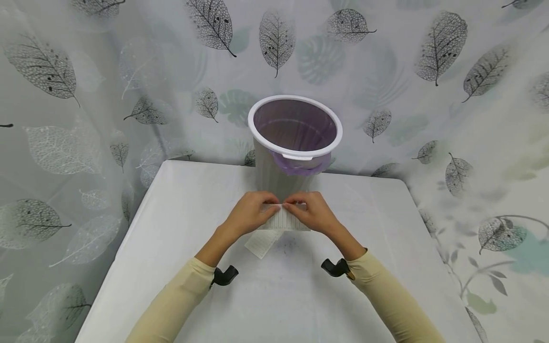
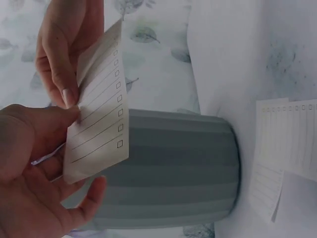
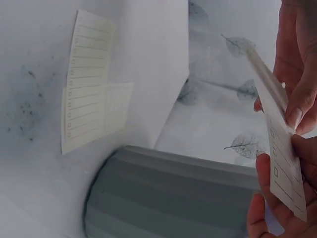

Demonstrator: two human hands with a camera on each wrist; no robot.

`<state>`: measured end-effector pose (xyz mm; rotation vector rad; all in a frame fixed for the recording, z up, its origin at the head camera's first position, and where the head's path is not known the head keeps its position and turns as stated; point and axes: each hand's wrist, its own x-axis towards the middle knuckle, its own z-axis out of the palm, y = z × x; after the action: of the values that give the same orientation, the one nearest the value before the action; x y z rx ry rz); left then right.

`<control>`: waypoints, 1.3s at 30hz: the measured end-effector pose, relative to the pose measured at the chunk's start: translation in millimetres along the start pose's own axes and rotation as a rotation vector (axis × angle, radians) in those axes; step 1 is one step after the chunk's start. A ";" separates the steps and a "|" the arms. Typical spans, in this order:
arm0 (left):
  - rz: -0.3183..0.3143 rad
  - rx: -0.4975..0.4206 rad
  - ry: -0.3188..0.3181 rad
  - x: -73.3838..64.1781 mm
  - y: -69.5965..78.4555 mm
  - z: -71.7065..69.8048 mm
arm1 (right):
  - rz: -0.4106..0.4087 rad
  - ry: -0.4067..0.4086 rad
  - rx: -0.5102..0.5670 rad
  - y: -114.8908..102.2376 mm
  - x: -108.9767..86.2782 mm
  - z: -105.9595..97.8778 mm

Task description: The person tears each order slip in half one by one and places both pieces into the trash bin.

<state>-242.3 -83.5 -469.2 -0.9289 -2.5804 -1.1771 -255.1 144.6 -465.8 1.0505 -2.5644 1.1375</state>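
Note:
Both hands hold up a lined paper sheet (image 1: pixel 283 220) with a row of small checkboxes along one edge. My left hand (image 1: pixel 253 213) pinches its upper edge near the middle. Close beside it, my right hand (image 1: pixel 315 213) pinches the same edge, the two thumbs almost meeting. In the left wrist view the sheet (image 2: pixel 101 109) appears as one piece, slightly bent. Seen from the right wrist, the sheet (image 3: pixel 280 144) is nearly edge-on. Beneath the hands, more checkbox sheets (image 3: pixel 89 74) lie overlapping on the table; the head view shows part of one loose sheet (image 1: pixel 261 244).
A grey ribbed bin (image 1: pixel 268 171) with a white rim and a purple liner (image 1: pixel 300 166) stands just beyond the hands, near the back edge of the white-covered table (image 1: pixel 206 190). Leaf-patterned curtain (image 1: pixel 171 62) hangs behind and at both sides.

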 end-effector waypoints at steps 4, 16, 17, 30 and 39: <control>0.047 -0.013 0.032 2.8 3.5 -1.3 | -0.025 0.040 0.009 -5.7 0.3 -2.8; 0.203 -0.064 0.130 6.0 4.5 -2.9 | -0.019 0.106 0.103 -13.0 0.2 -7.8; 0.217 -0.069 0.141 6.1 4.2 -2.9 | -0.014 0.107 0.115 -13.0 0.2 -8.3; 0.297 -0.074 0.222 4.1 3.4 0.0 | 0.233 0.032 0.385 -11.7 -0.3 -11.6; 0.237 -0.098 0.244 2.2 2.4 -6.6 | 0.288 0.109 0.331 -7.9 -6.3 -18.5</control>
<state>-243.3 -86.1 -462.3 -1.0085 -2.1738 -1.2704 -247.8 157.2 -450.6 0.6590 -2.5535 1.6850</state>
